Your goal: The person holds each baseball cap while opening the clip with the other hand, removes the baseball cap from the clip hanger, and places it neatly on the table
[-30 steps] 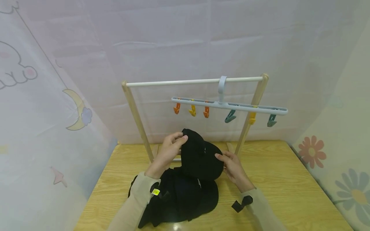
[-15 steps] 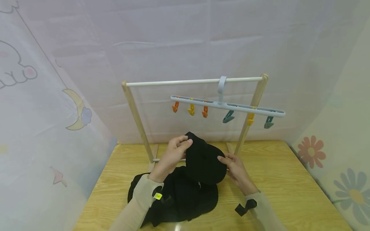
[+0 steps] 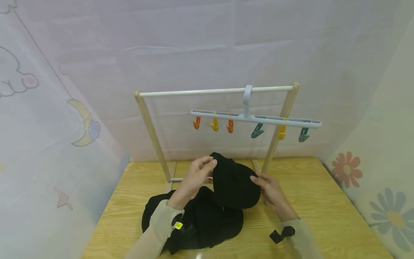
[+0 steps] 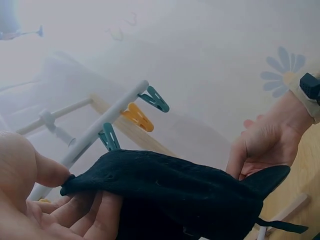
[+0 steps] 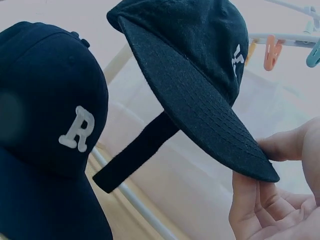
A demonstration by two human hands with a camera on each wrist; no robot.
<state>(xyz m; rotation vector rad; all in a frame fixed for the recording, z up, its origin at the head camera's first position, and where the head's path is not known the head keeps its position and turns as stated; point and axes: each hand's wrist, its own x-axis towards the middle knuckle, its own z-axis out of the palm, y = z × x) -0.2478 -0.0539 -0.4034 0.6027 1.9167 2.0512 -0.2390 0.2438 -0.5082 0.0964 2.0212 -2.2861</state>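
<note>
A black baseball cap (image 3: 236, 185) is held up between my two hands, above the table's back half. My left hand (image 3: 194, 180) pinches the rear edge of its crown, thumb on one side and fingers on the other. At the opposite end, my right hand (image 3: 273, 194) pinches the brim. In the right wrist view a loose strap (image 5: 135, 152) dangles below the cap, and a white emblem (image 5: 237, 61) marks its crown. Beneath lie more dark caps (image 3: 213, 226), overlapping, partly hidden by my left arm; one cap (image 5: 50, 95) shows a white letter R.
Behind the hands stands a rack with wooden legs (image 3: 153, 136) and a white top bar (image 3: 194, 92). From the bar hangs a pale grey hanger (image 3: 247, 117) carrying several orange, yellow and teal clips (image 3: 257, 130). Printed cloth walls enclose the wooden table (image 3: 307, 201).
Both hands have carried the cap a little to the right and slightly down. Their grips look the same. The hanger sways slightly; the caps on the table stay put.
</note>
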